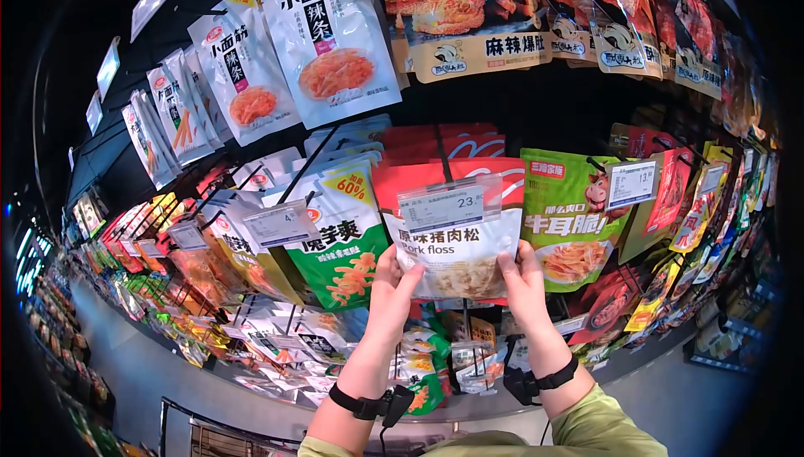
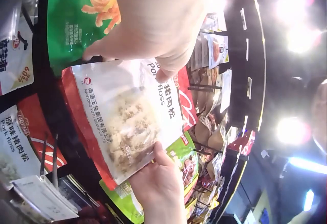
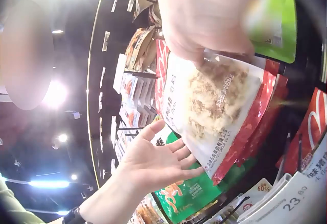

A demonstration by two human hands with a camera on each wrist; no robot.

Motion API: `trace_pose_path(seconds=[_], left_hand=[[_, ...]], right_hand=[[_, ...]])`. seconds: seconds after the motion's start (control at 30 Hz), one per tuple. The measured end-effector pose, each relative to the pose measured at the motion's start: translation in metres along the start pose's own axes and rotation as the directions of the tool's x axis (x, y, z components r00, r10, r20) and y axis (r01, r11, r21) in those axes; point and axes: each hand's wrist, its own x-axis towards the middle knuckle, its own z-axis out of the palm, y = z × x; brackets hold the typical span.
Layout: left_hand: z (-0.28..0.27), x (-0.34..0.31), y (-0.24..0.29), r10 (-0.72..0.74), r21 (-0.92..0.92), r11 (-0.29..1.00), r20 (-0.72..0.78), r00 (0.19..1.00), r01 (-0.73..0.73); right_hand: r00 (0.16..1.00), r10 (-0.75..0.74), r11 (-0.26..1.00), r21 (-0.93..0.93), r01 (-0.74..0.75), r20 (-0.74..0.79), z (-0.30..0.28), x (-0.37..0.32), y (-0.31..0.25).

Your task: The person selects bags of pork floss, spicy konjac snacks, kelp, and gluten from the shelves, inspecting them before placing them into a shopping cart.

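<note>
A white and red pork floss bag (image 1: 456, 264) hangs upright at the front of its peg, its upper part behind a price tag (image 1: 450, 203) reading 23. My left hand (image 1: 391, 294) is at the bag's left edge. Its fingers look straight and spread in the right wrist view, fingertips right at the edge and thumb raised off the front. At the opposite edge, my right hand (image 1: 528, 290) pinches the bag, thumb on the front and the other fingers hidden behind.
A green snack bag (image 1: 339, 248) hangs left of the pork floss, and a lime-green bag (image 1: 569, 231) hangs right. White pouches (image 1: 331, 47) and brown packs (image 1: 469, 13) fill the row above. Price tags (image 1: 280, 223) stick out in front of the bags. More packets (image 1: 419, 373) hang below.
</note>
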Motion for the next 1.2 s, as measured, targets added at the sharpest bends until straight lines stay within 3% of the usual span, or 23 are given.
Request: trace_pose_path(seconds=[0.07, 0.17, 0.23, 0.33, 0.4, 0.43, 0.47, 0.53, 0.57, 0.6, 0.63, 0.77, 0.9, 0.97, 1.0, 1.03, 1.1, 1.17, 1.2], left_hand=[[-0.006, -0.004, 0.001, -0.064, 0.083, 0.994, -0.022, 0.998, 0.065], [-0.016, -0.008, -0.002, -0.097, 0.068, 0.993, 0.033, 0.995, 0.095], [-0.020, -0.013, -0.002, -0.136, 0.055, 0.990, 0.101, 0.986, 0.131], [-0.023, -0.028, -0.001, -0.253, 0.097, 0.966, 0.191, 0.948, 0.238], [-0.022, -0.034, -0.003, -0.239, 0.126, 0.969, 0.229, 0.944, 0.215], [-0.022, -0.037, -0.001, -0.248, 0.082, 0.968, 0.225, 0.942, 0.235], [-0.021, -0.041, -0.001, -0.252, 0.080, 0.968, 0.231, 0.940, 0.240], [-0.020, -0.047, 0.001, -0.184, 0.074, 0.982, 0.202, 0.962, 0.172], [-0.020, -0.052, 0.002, -0.181, 0.074, 0.983, 0.207, 0.962, 0.169], [-0.020, -0.058, 0.001, -0.152, 0.085, 0.987, 0.212, 0.965, 0.136], [-0.022, -0.063, 0.001, -0.122, 0.097, 0.990, 0.219, 0.968, 0.103], [-0.031, -0.089, 0.015, -0.201, 0.126, 0.977, 0.275, 0.940, 0.172], [-0.037, -0.111, 0.026, -0.266, 0.117, 0.963, 0.284, 0.921, 0.242], [-0.047, -0.124, 0.022, -0.332, 0.139, 0.943, 0.314, 0.890, 0.302], [-0.052, -0.130, 0.019, -0.396, 0.169, 0.918, 0.339, 0.853, 0.359], [-0.058, -0.136, 0.018, -0.454, 0.250, 0.886, 0.307, 0.836, 0.390], [-0.067, -0.150, 0.011, -0.402, 0.197, 0.912, 0.265, 0.877, 0.359], [-0.071, -0.160, 0.008, -0.264, 0.063, 0.964, 0.144, 0.954, 0.257], [-0.072, -0.165, 0.013, -0.272, 0.064, 0.962, 0.144, 0.951, 0.266]], right_hand=[[1.000, 0.008, 1.000, 0.021, -0.008, -0.011, 0.002, -0.005, -0.005], [1.000, 0.001, 0.999, 0.047, 0.000, -0.016, 0.008, -0.011, -0.014], [0.990, -0.095, 0.994, 0.051, 0.101, -0.109, 0.011, -0.017, -0.015], [0.982, -0.111, 0.993, -0.042, 0.106, -0.153, 0.005, -0.029, -0.009], [0.991, -0.029, 0.998, -0.055, 0.022, -0.133, -0.002, -0.038, -0.014], [0.972, -0.204, 0.928, -0.339, 0.154, -0.114, -0.005, -0.040, -0.019], [0.931, -0.362, 0.763, -0.588, 0.268, -0.044, -0.006, -0.043, -0.025], [0.944, -0.326, 0.742, -0.634, 0.219, -0.055, -0.006, -0.053, -0.039], [0.980, -0.175, 0.927, -0.351, 0.133, -0.090, -0.005, -0.057, -0.042], [0.997, -0.020, 0.999, -0.029, 0.018, -0.072, -0.005, -0.061, -0.046], [0.999, -0.008, 0.999, 0.044, 0.010, -0.049, -0.005, -0.065, -0.051], [0.986, 0.128, 0.989, 0.059, -0.135, 0.105, -0.014, -0.085, -0.071], [0.976, 0.188, 0.978, 0.072, -0.197, 0.113, -0.018, -0.107, -0.079], [0.905, 0.266, 0.957, 0.026, -0.290, 0.333, -0.026, -0.117, -0.081], [0.866, 0.314, 0.947, -0.066, -0.314, 0.389, -0.027, -0.121, -0.082], [0.839, 0.334, 0.932, -0.018, -0.362, 0.430, -0.023, -0.125, -0.083], [0.810, 0.353, 0.911, 0.026, -0.412, 0.468, -0.013, -0.134, -0.079], [0.803, 0.248, 0.961, -0.030, -0.276, 0.542, -0.005, -0.144, -0.065], [0.803, 0.255, 0.958, -0.031, -0.284, 0.539, 0.005, -0.148, -0.067]])
